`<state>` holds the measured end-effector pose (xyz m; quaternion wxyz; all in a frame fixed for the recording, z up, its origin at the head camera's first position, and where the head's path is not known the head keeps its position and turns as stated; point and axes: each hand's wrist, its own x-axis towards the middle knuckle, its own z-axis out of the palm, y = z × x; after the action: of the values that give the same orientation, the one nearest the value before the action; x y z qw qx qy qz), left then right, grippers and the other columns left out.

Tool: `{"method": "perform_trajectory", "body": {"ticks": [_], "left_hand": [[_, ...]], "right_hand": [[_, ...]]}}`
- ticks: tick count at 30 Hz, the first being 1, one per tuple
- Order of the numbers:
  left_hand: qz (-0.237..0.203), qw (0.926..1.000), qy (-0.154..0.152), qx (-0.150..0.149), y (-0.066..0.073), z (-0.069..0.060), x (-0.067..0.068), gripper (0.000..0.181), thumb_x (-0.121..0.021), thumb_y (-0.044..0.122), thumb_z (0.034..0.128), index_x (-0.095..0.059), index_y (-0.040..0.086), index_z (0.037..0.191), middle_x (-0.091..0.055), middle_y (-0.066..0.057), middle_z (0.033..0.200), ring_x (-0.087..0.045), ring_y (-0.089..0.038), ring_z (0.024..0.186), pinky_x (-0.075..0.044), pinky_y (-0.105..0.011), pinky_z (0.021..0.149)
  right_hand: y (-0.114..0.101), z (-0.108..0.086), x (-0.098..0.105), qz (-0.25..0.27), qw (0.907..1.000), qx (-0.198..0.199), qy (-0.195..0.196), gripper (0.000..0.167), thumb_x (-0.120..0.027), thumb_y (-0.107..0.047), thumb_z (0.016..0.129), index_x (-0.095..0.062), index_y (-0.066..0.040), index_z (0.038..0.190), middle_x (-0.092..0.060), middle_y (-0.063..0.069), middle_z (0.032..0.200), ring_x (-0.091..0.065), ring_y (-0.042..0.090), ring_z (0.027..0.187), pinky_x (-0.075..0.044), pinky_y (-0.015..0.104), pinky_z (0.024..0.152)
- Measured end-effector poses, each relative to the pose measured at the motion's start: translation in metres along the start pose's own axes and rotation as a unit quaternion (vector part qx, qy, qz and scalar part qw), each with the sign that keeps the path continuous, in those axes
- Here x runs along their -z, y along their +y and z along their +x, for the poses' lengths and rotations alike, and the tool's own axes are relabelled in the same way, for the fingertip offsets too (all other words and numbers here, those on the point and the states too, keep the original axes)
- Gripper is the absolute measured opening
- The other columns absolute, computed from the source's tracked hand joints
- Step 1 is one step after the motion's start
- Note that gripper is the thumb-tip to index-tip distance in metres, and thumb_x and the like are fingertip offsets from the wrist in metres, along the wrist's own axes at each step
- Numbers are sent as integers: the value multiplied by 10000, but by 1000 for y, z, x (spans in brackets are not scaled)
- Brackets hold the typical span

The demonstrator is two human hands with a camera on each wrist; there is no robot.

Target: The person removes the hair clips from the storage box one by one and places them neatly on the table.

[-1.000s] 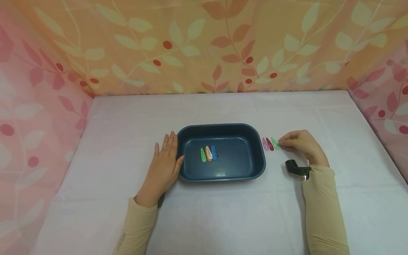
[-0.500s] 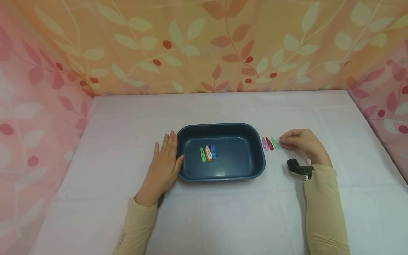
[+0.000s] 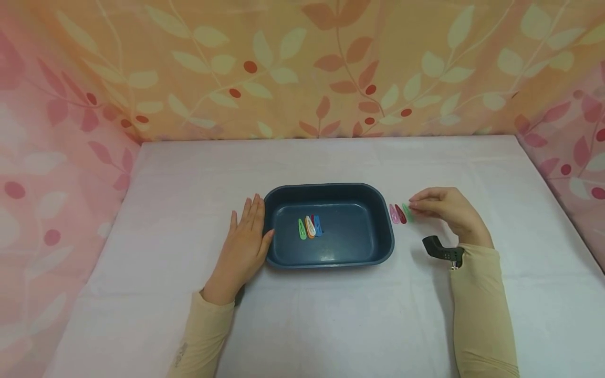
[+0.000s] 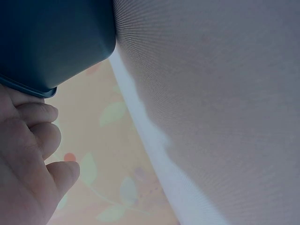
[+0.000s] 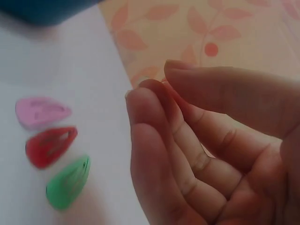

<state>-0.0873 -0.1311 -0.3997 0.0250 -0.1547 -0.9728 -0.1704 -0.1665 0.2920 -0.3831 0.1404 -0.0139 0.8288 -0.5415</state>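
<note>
My left hand (image 3: 241, 249) lies along the left side of a dark blue plastic tray (image 3: 350, 261), fingers straight and touching its rim. In the left wrist view, that hand's fingers (image 4: 44, 138) are beside the tray's wall. Inside the tray lie several snap hair clips, among them a green clip (image 3: 302, 229), a white one and a blue one. My right hand (image 3: 446, 212) hovers by a row on the cloth: a pink hair clip (image 5: 42, 112), a red hair clip (image 5: 50, 146) and a light green hair clip (image 5: 68, 183). Its fingers are loosely bent, holding nothing.
A white cloth (image 3: 331, 325) covers the table. Patterned fabric (image 3: 302, 63) hangs behind and on both sides. A black camera mount (image 3: 441, 249) juts from the right wrist.
My right hand, which was at the light green clip, drew slightly right and now hovers back over that clip, a little higher. The left hand stays against the tray.
</note>
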Motion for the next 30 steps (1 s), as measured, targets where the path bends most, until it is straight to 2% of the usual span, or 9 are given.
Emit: {"method": "perform_trajectory", "body": {"ticks": [3,9,15,19,21,26,28,30], "left_hand": [[-2,10000,62,-24,0,0,-1,660,-443,276,993,-150,-69,1474,-100,-176,1553,-82,-327,1429,-63,-549,1110],[22,9998,191,-49,-1,0,-3,659,-462,268,989,-168,-76,1468,-118,-182,1548,-93,-330,1427,-77,-554,1108],[21,10000,86,4,0,0,-2,661,-447,277,993,-151,-65,1475,-98,-172,1554,-54,-303,1434,-59,-544,1113],[33,10000,89,6,1,0,-1,662,-451,275,991,-154,-64,1475,-102,-171,1554,-58,-301,1434,-62,-546,1112],[21,9999,126,-13,1,0,-1,661,-456,272,989,-162,-69,1472,-111,-177,1551,-70,-309,1432,-69,-552,1109],[40,9999,96,-7,0,0,-2,659,-439,281,993,-150,-62,1477,-101,-172,1554,-69,-311,1432,-61,-543,1113],[40,10000,85,-2,0,0,-1,659,-434,283,995,-146,-60,1478,-96,-169,1555,-63,-307,1433,-56,-539,1115],[30,10000,87,-2,0,0,-1,660,-437,281,995,-146,-60,1478,-95,-169,1555,-63,-307,1433,-53,-539,1115]], "right_hand": [[-12,-2,-7,-42,9998,172,-38,228,-670,-108,877,-657,93,985,-701,-59,814,-670,105,748,-530,223,699],[-34,-1,-23,-84,9988,410,-244,254,-664,-111,879,-637,106,1009,-716,-2,807,-682,188,758,-528,245,713],[-52,0,-37,-346,9970,550,-423,262,-662,-127,884,-650,97,1020,-713,73,817,-674,239,745,-526,293,706],[-60,1,-46,-326,9965,531,-558,259,-663,-122,884,-652,100,1017,-718,76,851,-685,201,767,-529,280,718],[-63,2,-50,-338,9963,499,-614,253,-670,-126,879,-654,92,1007,-717,81,847,-683,195,758,-526,284,653],[-69,5,-59,-356,9943,600,-800,225,-676,-108,869,-660,89,975,-709,115,845,-677,293,793,-539,291,647],[-71,7,-62,-370,9932,661,-882,214,-675,-104,869,-663,86,967,-706,133,850,-672,326,817,-541,289,712],[-73,9,-66,-388,9922,705,-953,203,-674,-102,868,-667,79,960,-704,144,847,-666,336,818,-540,291,719]]}}
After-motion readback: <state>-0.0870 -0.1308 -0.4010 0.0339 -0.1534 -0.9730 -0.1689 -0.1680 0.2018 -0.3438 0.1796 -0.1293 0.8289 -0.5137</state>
